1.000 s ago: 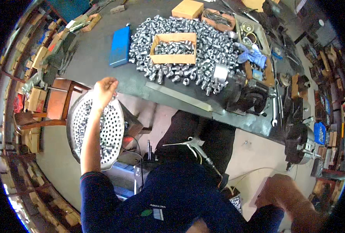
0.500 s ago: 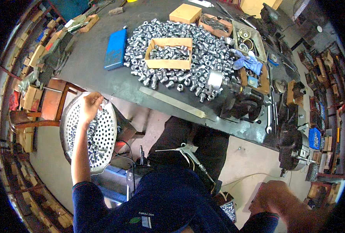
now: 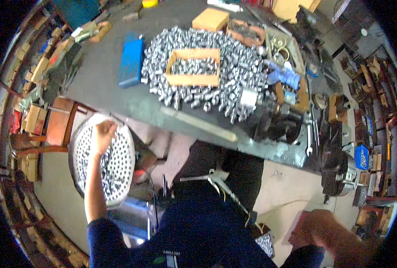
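At the left, my left hand [image 3: 104, 136] is closed over the far part of a round perforated metal tray [image 3: 123, 154]. Whatever its fingers hold, if anything, is too blurred to make out. Small shiny metal fittings [image 3: 111, 184] lie in that tray, partly behind my forearm. My right hand [image 3: 312, 225] is low at the right, beside a reddish edge [image 3: 296, 230]; its fingers are hidden and smeared. Across my lap rests a silver air blow gun [image 3: 217, 179] with a thin hose, touched by neither hand.
On the dark workbench [image 3: 96, 80], a heap of metal fittings [image 3: 162, 47] surrounds an open cardboard box [image 3: 192, 80] of fittings. A blue case [image 3: 131, 62], blue glove [image 3: 285, 76] and wrench [image 3: 309, 143] lie nearby. A wooden chair [image 3: 59, 123] stands left; shelves line both sides.
My left hand has come slightly nearer to me over the tray, still closed. The whole view has shifted a little and blurred. My right hand stays about where it was.
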Motion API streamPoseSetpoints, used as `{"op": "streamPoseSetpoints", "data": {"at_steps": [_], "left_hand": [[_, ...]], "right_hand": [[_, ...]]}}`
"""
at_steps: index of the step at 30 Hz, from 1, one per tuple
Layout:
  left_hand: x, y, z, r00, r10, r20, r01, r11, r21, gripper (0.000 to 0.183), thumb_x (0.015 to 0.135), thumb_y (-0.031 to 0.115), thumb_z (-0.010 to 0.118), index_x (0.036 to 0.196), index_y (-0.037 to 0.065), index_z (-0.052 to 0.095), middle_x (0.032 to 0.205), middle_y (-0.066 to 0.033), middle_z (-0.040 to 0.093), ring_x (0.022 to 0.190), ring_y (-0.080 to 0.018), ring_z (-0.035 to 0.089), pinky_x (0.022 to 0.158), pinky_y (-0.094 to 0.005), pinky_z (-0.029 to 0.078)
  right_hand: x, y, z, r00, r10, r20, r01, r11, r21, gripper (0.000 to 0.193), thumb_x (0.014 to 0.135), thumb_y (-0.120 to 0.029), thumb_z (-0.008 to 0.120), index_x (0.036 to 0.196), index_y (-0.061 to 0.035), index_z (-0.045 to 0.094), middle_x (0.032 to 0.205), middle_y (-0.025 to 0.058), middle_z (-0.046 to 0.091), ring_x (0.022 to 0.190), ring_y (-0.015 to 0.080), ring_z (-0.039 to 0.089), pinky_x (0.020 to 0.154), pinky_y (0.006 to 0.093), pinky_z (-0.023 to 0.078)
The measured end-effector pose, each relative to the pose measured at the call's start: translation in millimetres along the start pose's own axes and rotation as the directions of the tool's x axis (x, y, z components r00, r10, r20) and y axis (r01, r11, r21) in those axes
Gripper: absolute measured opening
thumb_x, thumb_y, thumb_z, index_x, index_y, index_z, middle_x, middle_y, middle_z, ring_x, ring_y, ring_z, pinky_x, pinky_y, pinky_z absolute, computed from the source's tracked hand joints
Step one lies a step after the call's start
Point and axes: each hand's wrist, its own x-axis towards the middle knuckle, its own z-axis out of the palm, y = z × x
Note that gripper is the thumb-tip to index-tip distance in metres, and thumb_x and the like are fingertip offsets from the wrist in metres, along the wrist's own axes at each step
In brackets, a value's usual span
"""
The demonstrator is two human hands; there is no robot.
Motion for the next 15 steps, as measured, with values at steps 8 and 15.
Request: {"op": "streamPoseSetpoints", "data": {"at_steps": [8,15], "left_hand": [[-6,0,-3,1.0,-0.029,0.008,0.03,0.999,-0.045,0.014,0.078,0.009,0.055,0.079,-0.005,0.057,0.061,-0.004,0.055,0.047,-0.0079,0.049,0.043,-0.0202,0.04],[-4,-11,-7,0.999,-0.05,0.003,0.05,0.998,-0.035,0.015,0.078,0.009,0.056,0.08,-0.005,0.057,0.063,-0.0057,0.057,0.047,-0.0083,0.05,0.043,-0.0208,0.041]], "right_hand": [[-7,15,6,0.999,0.045,-0.01,-0.045,0.999,-0.006,0.061,0.061,-0.053,0.062,0.096,-0.0037,0.052,0.089,0.012,0.047,0.073,0.0236,0.046,0.056,0.0292,0.04],[-7,15,6,0.999,0.036,0.006,-0.036,0.999,0.005,0.062,0.06,-0.054,0.063,0.096,-0.004,0.052,0.09,0.012,0.046,0.073,0.0241,0.046,0.056,0.0295,0.04]]}}
